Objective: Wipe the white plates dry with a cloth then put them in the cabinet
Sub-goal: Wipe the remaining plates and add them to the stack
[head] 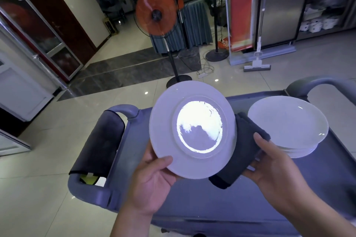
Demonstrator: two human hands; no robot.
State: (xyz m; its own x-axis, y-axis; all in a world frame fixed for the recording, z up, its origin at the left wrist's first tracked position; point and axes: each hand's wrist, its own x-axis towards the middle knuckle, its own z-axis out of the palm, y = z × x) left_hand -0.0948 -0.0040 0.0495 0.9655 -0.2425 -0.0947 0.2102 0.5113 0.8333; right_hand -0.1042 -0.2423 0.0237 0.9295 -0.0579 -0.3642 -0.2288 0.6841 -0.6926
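I hold a white plate [163, 121] tilted up in front of me, its underside facing the camera with a bright glare in the middle. My left hand [152, 181] grips its lower rim, thumb on the near face. My right hand [273, 163] holds a dark grey cloth [242, 150] against the plate's right edge, part of the cloth hidden behind the plate. A stack of white plates [289, 123] sits on the grey cart [192, 198] to the right.
A dark cloth [100, 142] hangs over the cart's left handle. Beyond the cart stand an orange fan [156, 15], a second fan stand [216, 52], a mop [257, 65] and a shelf of white crockery [325, 5] at the far right.
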